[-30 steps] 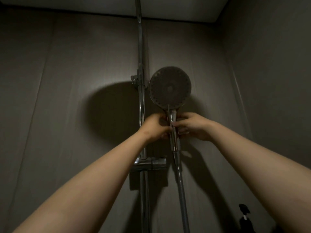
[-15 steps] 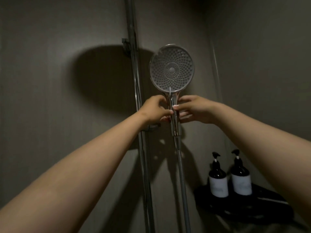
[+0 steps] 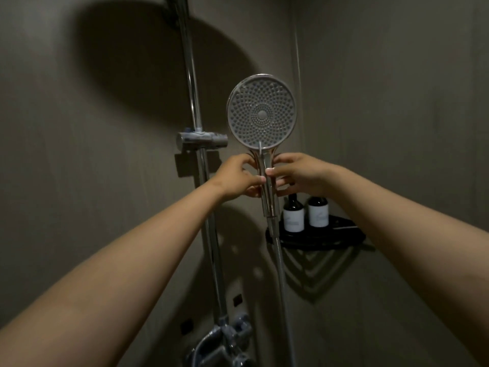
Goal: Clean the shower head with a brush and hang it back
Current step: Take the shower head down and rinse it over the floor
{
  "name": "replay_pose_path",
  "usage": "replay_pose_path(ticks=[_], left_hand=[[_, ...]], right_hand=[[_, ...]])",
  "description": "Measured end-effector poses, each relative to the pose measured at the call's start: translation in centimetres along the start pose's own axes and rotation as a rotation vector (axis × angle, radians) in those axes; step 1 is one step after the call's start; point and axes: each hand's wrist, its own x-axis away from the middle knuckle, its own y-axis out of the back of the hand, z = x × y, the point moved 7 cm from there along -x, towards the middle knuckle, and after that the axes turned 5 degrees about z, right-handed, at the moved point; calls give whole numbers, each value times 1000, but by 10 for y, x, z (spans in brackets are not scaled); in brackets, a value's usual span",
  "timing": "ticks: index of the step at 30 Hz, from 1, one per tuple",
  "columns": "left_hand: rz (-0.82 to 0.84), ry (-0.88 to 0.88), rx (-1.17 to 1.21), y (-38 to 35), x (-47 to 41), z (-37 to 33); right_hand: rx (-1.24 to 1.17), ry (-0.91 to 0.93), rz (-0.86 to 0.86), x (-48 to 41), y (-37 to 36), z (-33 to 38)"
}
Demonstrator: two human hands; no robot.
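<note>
The round chrome shower head [image 3: 261,112] faces me, its nozzle plate in full view, held upright in front of the wall corner. My left hand [image 3: 239,176] grips the handle just below the head from the left. My right hand [image 3: 296,172] pinches the same handle from the right, thumb on the front. The metal hose [image 3: 281,271] hangs down from the handle's end. The chrome holder bracket [image 3: 202,140] sits on the vertical rail [image 3: 194,96], to the left of the head and apart from it. No brush is in view.
A black corner shelf [image 3: 341,235] carries two dark pump bottles [image 3: 293,214] with white labels, right behind the handle. The mixer tap [image 3: 225,340] is at the bottom centre. Grey walls meet in a corner on the right.
The shower head has come off the rail and moved down and toward me, still held by both hands. My view has dropped, so the shelf, bottles and tap show now.
</note>
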Motion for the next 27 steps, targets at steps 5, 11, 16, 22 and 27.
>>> replay_pose_path(ticks=[5, 11, 16, 22, 27], left_hand=[[86, 39, 137, -30, 17, 26], [217, 163, 267, -87, 36, 64], [253, 154, 308, -130, 46, 91], [302, 178, 331, -167, 50, 123], [334, 261, 495, -190, 61, 140]], right_hand=[[-19, -69, -27, 28, -8, -28], [-45, -163, -73, 52, -15, -76], [-93, -248, -89, 70, -20, -125], [-132, -304, -108, 86, -17, -173], [-177, -354, -119, 100, -24, -197]])
